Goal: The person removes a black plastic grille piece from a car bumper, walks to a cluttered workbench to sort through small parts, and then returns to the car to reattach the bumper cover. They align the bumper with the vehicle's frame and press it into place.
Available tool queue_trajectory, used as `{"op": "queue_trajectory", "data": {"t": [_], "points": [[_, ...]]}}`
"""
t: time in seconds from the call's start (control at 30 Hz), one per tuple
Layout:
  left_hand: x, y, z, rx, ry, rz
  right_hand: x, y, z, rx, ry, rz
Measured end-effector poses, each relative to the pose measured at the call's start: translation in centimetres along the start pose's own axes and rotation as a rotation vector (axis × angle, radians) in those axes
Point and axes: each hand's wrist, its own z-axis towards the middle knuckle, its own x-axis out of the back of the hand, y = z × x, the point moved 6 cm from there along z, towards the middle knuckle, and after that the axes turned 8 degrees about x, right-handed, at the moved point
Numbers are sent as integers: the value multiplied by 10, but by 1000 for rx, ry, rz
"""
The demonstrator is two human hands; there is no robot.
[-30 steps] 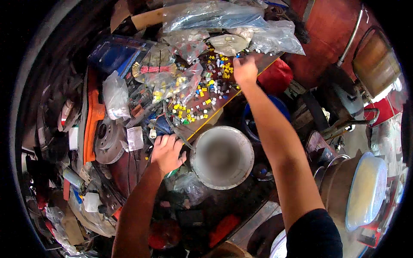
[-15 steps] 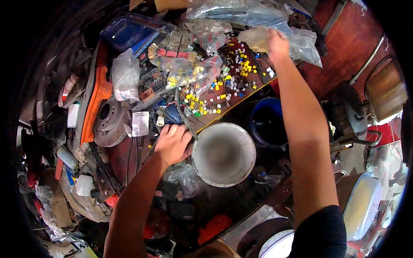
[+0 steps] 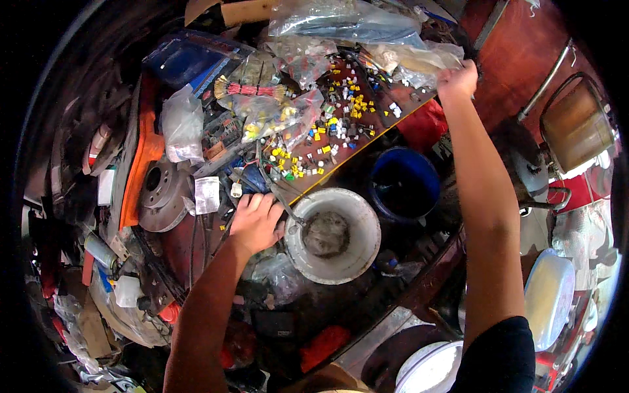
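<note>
My right hand (image 3: 457, 84) is closed on the end of a crumpled clear plastic bag (image 3: 422, 62) above the yellow-edged board (image 3: 370, 141). Loose small yellow, white and blue connectors (image 3: 360, 105) are spread over that board. My left hand (image 3: 257, 223) rests beside a white round bucket (image 3: 367, 232), fingers slightly apart over the clutter at the board's lower left, nearest a dark cable (image 3: 276, 191) and a small white connector (image 3: 236, 189). The bucket's bottom is grey and grimy. A bundle of red wires (image 3: 249, 90) lies among more bags.
A blue bucket (image 3: 406, 183) sits right of the white one. Farther left are a metal brake disc (image 3: 160, 208), an orange part (image 3: 131, 206) and a blue case (image 3: 171, 62). A pot (image 3: 571, 124) and pale plastic tub (image 3: 550, 298) stand at the right.
My right hand has risen from the connectors, taken hold of the bag and moved it rightward, uncovering wires and small parts. My left hand stays in roughly the same spot.
</note>
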Motion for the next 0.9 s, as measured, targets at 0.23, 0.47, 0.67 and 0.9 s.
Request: {"op": "queue_trajectory", "data": {"t": [0.23, 0.47, 0.67, 0.9], "points": [[-3, 1, 1, 1, -32, -29, 91, -35, -5, 132, 130, -301], [-2, 4, 3, -2, -31, -39, 161, -14, -56, 61, 30, -559], [-1, 6, 4, -6, -9, -20, 169, -12, -74, 165, -137, -729], [3, 6, 0, -13, 19, 30, 50, 12, -54, 11, -299, -299]]}}
